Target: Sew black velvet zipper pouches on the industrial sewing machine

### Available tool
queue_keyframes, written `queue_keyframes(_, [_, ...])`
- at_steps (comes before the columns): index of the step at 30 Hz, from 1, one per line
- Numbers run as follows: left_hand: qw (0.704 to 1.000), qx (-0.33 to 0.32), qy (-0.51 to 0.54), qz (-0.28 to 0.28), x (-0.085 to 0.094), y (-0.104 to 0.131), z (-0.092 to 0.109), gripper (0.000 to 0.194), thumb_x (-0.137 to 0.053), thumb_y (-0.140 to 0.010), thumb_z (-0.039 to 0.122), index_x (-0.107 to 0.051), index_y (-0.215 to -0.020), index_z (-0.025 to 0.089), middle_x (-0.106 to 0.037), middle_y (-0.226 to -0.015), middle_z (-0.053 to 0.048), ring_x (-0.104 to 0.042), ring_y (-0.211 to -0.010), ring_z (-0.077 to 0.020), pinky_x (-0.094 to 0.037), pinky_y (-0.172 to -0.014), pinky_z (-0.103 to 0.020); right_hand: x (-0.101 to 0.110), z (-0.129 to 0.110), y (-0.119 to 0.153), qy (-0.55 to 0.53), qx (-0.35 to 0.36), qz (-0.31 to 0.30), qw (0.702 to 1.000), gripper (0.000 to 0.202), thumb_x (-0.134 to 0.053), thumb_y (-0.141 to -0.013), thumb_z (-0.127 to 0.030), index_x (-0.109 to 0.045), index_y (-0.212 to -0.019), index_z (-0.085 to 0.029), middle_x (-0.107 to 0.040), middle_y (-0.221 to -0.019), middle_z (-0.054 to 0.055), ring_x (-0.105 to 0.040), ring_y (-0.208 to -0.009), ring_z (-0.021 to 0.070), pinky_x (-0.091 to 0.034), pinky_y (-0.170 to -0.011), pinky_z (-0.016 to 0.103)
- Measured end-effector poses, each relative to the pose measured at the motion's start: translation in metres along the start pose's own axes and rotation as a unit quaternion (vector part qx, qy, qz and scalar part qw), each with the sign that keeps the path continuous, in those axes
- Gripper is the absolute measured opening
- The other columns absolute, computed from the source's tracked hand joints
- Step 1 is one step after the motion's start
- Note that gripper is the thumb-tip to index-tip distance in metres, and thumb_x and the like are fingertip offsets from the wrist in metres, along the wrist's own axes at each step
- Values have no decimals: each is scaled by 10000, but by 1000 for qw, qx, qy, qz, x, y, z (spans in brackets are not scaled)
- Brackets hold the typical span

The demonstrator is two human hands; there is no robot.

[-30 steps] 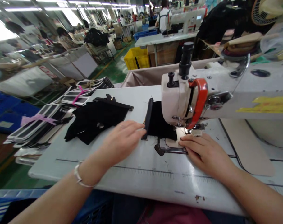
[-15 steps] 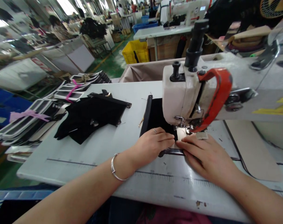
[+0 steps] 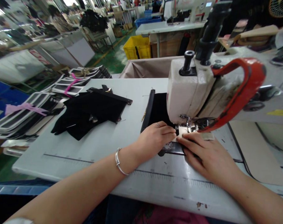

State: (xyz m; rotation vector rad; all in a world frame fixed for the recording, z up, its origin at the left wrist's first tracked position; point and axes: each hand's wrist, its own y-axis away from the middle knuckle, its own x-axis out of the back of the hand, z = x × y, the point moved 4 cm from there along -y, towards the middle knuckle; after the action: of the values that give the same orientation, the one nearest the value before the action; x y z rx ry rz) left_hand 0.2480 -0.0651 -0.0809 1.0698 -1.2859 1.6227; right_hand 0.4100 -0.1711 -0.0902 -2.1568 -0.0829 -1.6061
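Under the sewing machine head lies a black fabric piece with dark shiny trim along its edges. My left hand, with a ring and a silver bangle, has its fingers bent and pressed together on the piece, left of the needle area. My right hand lies with fingers stretched out on the near edge, beside the presser foot. A small pale patch shows between the hands by the foot. The near trim strip runs below my fingertips. My fingers and the machine hide part of the piece.
Another black fabric piece lies to the left on the white table. Bundles of trimmed panels tied with pink ribbon are stacked at the far left. A red curved guard juts from the machine. Behind stands a yellow crate.
The view has shifted, so the machine head looks larger and further right. Both hands stay at the needle area; more of the near trim strip shows between them.
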Motion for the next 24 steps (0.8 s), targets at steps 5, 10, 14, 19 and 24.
queue_keyframes(5, [1000,8,-2,12,-1,-5,-4,158,-547,-1030,181,-683,-1105,149,-726,-1163,-43,-655,-1105,-195,-518,-1046,-356,-3,2,-1,17,-12,-5,1000,423,-517,-1006,-294,-550,-1422,-231,-619,-1376,87,-654,-1036,262,-523,-810,443])
queue_keyframes(10, [999,24,-5,21,-2,-8,-8,153,-576,-1003,138,-697,-1095,156,-731,-1170,-32,-662,-1092,-196,-532,-1016,-348,-4,3,-2,32,-22,-7,999,441,-488,-1023,-327,-519,-1450,-220,-597,-1425,79,-659,-1015,260,-527,-783,431])
queue_keyframes(14, [998,37,-20,46,-4,-9,-11,205,-548,-999,95,-706,-1101,176,-737,-1178,-31,-668,-1104,-178,-538,-1015,-333,-6,4,-4,36,-23,-8,999,452,-479,-1025,-328,-500,-1460,-205,-582,-1448,82,-648,-1071,278,-537,-818,442])
queue_keyframes(19, [997,34,-19,70,-6,-11,-14,224,-526,-993,69,-709,-1075,169,-751,-1129,-37,-682,-1084,-163,-541,-1012,-318,-7,6,-6,35,-30,-6,999,457,-475,-1023,-336,-498,-1456,-190,-605,-1418,99,-630,-1137,303,-536,-890,484])
queue_keyframes(24, [996,48,-18,69,-2,-13,-12,222,-535,-981,59,-721,-1027,172,-764,-1073,-27,-690,-1055,-163,-545,-988,-314,-8,7,-7,30,-36,-9,999,464,-479,-1018,-332,-499,-1459,-191,-608,-1414,105,-622,-1157,309,-530,-932,501])
